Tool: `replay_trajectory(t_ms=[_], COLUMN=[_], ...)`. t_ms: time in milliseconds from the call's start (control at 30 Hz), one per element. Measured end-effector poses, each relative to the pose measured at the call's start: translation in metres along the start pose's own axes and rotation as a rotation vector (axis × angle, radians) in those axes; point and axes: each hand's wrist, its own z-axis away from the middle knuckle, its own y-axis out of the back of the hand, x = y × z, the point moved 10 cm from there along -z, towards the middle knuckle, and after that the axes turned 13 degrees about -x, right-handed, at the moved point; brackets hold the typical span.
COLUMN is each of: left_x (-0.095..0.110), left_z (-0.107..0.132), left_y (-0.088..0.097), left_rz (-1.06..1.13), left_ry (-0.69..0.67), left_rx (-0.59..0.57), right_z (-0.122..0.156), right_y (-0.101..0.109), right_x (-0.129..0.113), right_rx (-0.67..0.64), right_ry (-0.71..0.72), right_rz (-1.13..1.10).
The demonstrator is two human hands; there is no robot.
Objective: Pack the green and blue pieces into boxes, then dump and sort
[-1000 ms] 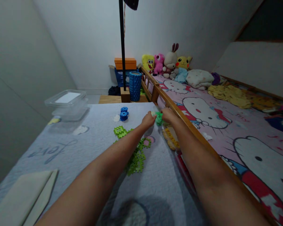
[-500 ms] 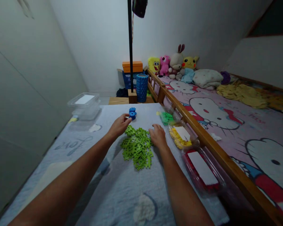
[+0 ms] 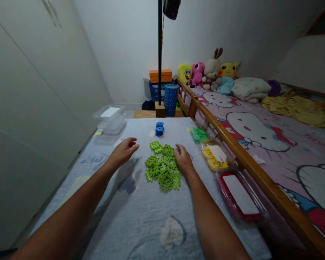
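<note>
A loose heap of light-green notched plastic building pieces (image 3: 162, 166) lies on the cloth-covered table (image 3: 148, 220). My left hand (image 3: 124, 151) hovers to the left of the heap, fingers apart and curved, holding nothing. Against the heap's right edge rests my right hand (image 3: 183, 159), its fingers loosely spread and nothing visible in them; whether it touches the pieces is hard to tell. Beyond the heap stand small stacks of blue round notched pieces (image 3: 159, 129), apart from both hands.
Along the right edge sit clear boxes of green pieces (image 3: 199, 135), yellow pieces (image 3: 213, 159) and red pieces (image 3: 227, 195). Clear containers (image 3: 109, 119) are stacked at the far left. A wooden bed rail (image 3: 233, 144) borders the right side; a black pole (image 3: 160, 54) rises behind.
My left hand has moved left and toward me, away from the blue stacks. My right hand stays by the heap's right side. The whole view has shifted slightly.
</note>
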Motion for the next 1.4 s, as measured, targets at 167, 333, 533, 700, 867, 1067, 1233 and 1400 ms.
replay_trajectory(t_ms=[167,333,533,700,867,1067,1233,1400], left_x=[-0.005,-0.012,-0.020,-0.032,-0.046,-0.044,-0.037,-0.032], left_z=[-0.001,-0.001,0.005,0.008,0.009,0.008,-0.022,-0.044], left_y=[0.020,0.040,0.062,0.079,0.109,0.157,0.153,0.134], left_rz=[-0.037,-0.070,-0.029,0.024,-0.010,-0.315,-0.515,-0.644], left_ry=[-0.014,-0.006,0.021,0.038,0.100,0.157,0.139,0.107], left_rx=[0.044,0.100,0.144,0.206,0.348,0.660,0.568,0.482], right_z=[0.001,0.002,0.004,0.005,0.005,0.004,0.005,0.005], right_y=[0.002,-0.009,-0.001,-0.002,-0.001,-0.001,-0.001,-0.001], right_x=[-0.001,-0.011,-0.007,-0.007,-0.005,-0.005,-0.006,-0.007], right_rx=[0.014,-0.112,-0.036,-0.021,-0.006,0.004,0.021,0.024], right_ry=[0.014,0.095,0.055,0.057,0.046,0.057,0.066,0.080], right_rz=[0.023,0.041,-0.016,0.019,0.052,0.069,0.073,0.097])
